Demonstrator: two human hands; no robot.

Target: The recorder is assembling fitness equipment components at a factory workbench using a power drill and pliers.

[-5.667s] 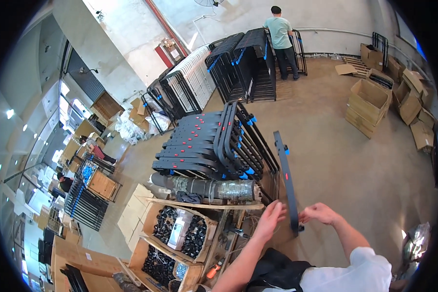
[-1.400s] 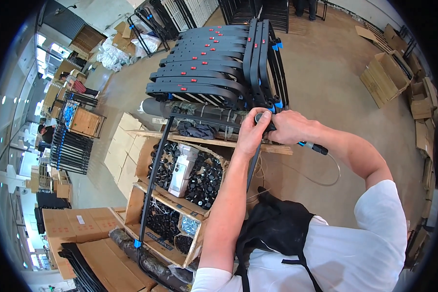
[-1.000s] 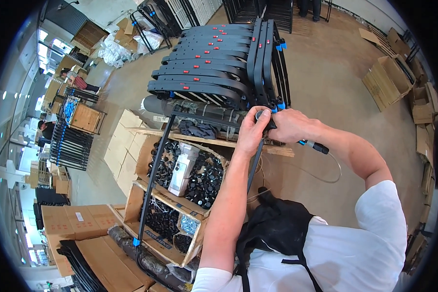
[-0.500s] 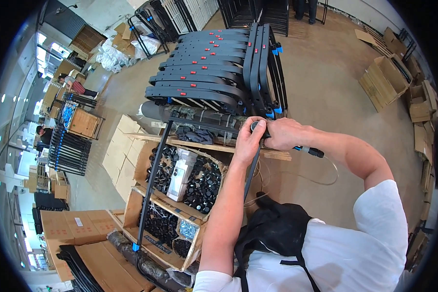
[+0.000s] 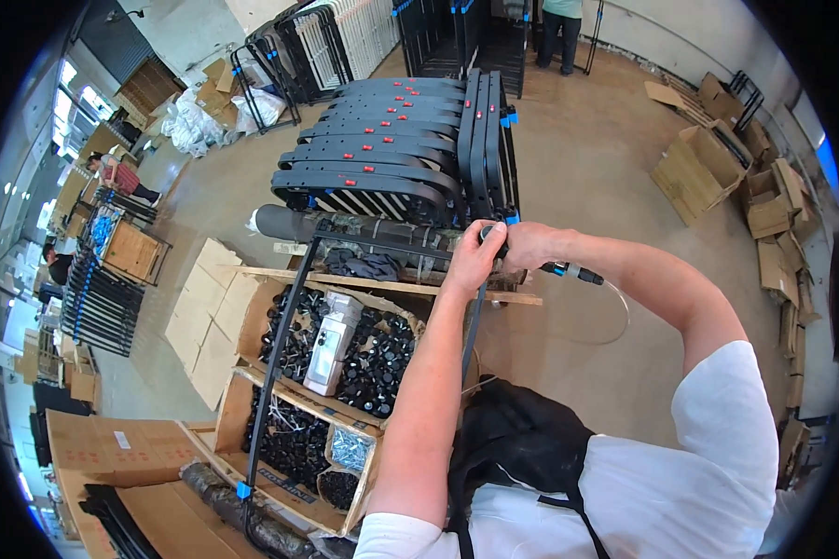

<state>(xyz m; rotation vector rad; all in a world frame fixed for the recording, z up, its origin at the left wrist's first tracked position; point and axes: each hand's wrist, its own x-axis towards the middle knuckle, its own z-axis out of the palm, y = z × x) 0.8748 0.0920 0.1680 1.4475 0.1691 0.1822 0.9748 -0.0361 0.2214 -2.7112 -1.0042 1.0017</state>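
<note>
A black tubular metal frame (image 5: 281, 345) stretches in front of me over the part boxes, with a blue clip (image 5: 243, 490) on its near left side. My left hand (image 5: 471, 261) is closed around the frame's far right corner, thumb beside a round black piece (image 5: 496, 239) there. Just to its right, my right hand (image 5: 529, 247) is wrapped around a power driver with a black and blue rear end (image 5: 574, 272), from which a thin clear hose (image 5: 627, 317) curls. The driver's tip and the spot it meets are hidden by my hands.
Below the frame, a carton of black knob-like screws (image 5: 382, 363) holds a silver-grey case (image 5: 334, 342); a nearer box has black parts and a bag of silver screws (image 5: 350, 449). Stacked dark frames (image 5: 373, 154) stand beyond a wooden plank (image 5: 508, 297). Cartons (image 5: 699, 172) line the right wall.
The whole view has shifted a little, showing more of a person standing at the far back. Both hands stay together at the same frame corner, their grip much the same.
</note>
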